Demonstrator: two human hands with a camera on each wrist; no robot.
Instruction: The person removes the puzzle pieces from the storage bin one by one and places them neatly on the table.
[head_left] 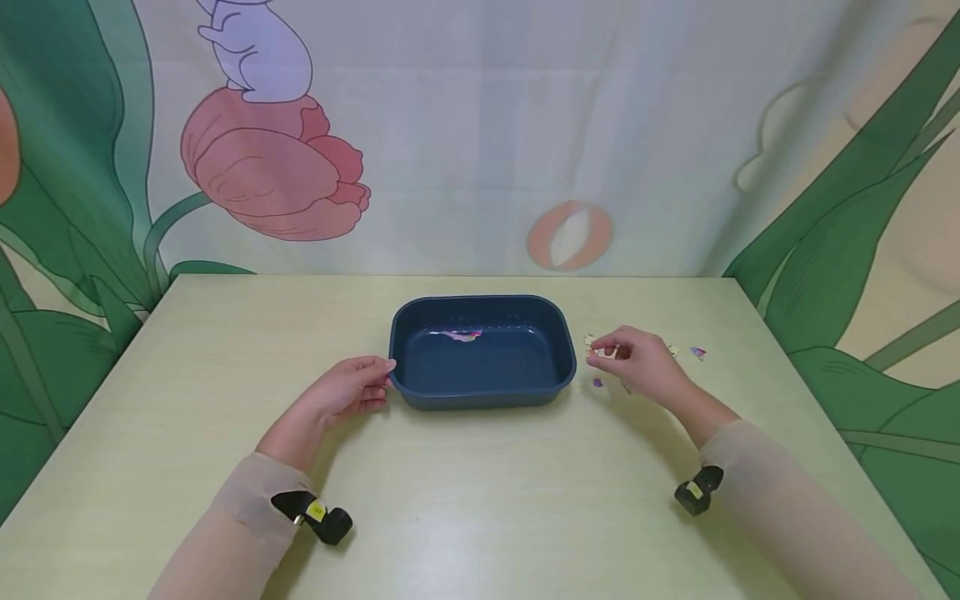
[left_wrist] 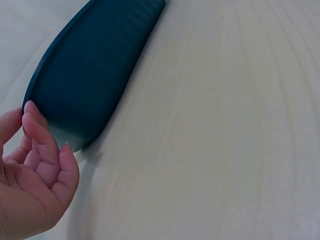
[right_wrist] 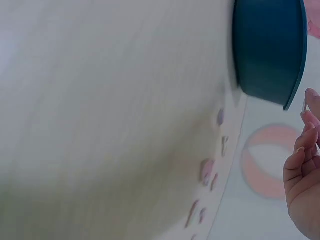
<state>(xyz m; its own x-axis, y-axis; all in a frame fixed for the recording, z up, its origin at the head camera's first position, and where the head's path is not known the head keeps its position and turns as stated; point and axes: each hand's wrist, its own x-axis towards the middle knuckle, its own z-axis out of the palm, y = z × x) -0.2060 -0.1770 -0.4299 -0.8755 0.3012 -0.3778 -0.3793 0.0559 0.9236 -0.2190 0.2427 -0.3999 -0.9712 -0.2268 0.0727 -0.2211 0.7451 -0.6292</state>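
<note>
A dark blue rectangular basin [head_left: 483,398] stands on the table, with a shiny pink-and-purple piece [head_left: 462,336] lying inside. My left hand [head_left: 347,390] pinches the basin's left rim between thumb and fingers; the left wrist view shows the fingertips at that rim. Just off the right end of the basin, my right hand [head_left: 641,362] holds a small thin piece [right_wrist: 304,106] between thumb and forefinger. Its face is mostly covered by the fingers. Below that hand lies a small purple piece [head_left: 597,382], and beyond it a purple-and-blue piece [head_left: 698,353].
Several more small flat pieces lie scattered right of the basin, among them a pink one [right_wrist: 207,171] in the right wrist view. The light wooden table [head_left: 480,500] ends at a printed curtain [head_left: 465,167] behind the basin.
</note>
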